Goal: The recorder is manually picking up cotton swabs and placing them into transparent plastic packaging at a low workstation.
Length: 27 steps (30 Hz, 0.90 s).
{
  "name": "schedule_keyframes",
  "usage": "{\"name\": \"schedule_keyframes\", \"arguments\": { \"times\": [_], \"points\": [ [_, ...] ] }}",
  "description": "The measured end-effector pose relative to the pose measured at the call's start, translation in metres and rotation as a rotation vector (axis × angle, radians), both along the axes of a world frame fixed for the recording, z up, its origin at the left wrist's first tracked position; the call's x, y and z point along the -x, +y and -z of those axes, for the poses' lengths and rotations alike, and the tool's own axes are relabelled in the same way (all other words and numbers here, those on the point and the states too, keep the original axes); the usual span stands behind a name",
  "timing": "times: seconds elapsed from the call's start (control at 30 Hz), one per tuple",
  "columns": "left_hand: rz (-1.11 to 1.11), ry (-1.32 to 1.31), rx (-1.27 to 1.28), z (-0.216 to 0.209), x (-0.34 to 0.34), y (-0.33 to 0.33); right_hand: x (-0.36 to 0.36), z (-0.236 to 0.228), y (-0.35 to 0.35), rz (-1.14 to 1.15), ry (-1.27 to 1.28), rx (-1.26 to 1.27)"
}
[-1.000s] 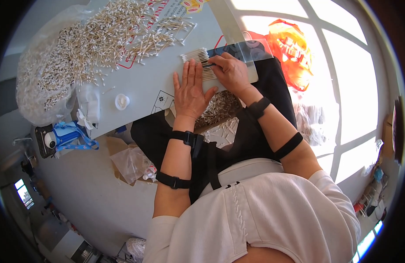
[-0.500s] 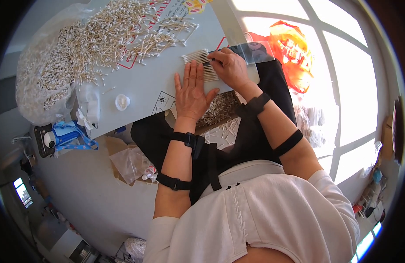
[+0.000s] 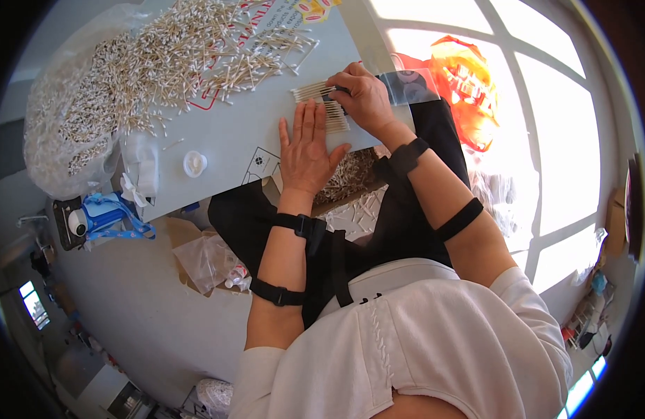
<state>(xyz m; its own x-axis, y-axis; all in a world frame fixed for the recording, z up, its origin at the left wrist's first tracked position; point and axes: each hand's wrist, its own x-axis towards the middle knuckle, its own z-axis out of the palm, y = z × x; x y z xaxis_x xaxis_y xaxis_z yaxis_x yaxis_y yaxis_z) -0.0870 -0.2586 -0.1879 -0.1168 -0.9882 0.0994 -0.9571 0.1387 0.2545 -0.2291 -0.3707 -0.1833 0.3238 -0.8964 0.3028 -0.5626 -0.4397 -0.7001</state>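
A row of cotton swabs (image 3: 337, 120) lies side by side at the table's near edge. Flat, with fingers stretched out, my left hand (image 3: 310, 157) rests its fingertips at the left end of the row. My right hand (image 3: 364, 101) is closed in a pinch over the row's upper right part. A small black thing shows between its thumb and fingers; its kind I cannot make out. More swabs stick out to the left of those fingers. Beside my right hand a clear plastic sheet (image 3: 422, 85) overhangs the table's right edge.
A large heap of cotton swabs (image 3: 176, 63) spills from a clear bag (image 3: 46, 150) at the far left. A small white cup (image 3: 194, 163) stands on the table (image 3: 232, 129). Below the edge sits a box of swabs (image 3: 354, 171). An orange bag (image 3: 469, 91) is at the right.
My right hand has moved slightly up and left along the row, still pinched. My left hand stays nearly in place.
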Motion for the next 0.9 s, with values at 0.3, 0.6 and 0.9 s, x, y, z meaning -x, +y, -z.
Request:
{"name": "schedule_keyframes", "arguments": {
  "times": [0.3, 0.6, 0.9],
  "points": [
    [0.013, 0.035, 0.004, -0.004, 0.005, -0.001, -0.007, 0.007, -0.048, -0.18, 0.032, 0.091],
    [0.034, 0.039, 0.042, -0.003, 0.0, -0.001, 0.032, -0.009, 0.009, -0.179, -0.027, -0.084],
    [0.049, 0.037, 0.038, -0.007, 0.001, -0.005, 0.035, -0.002, 0.026, -0.279, 0.091, 0.092]
  ]
}}
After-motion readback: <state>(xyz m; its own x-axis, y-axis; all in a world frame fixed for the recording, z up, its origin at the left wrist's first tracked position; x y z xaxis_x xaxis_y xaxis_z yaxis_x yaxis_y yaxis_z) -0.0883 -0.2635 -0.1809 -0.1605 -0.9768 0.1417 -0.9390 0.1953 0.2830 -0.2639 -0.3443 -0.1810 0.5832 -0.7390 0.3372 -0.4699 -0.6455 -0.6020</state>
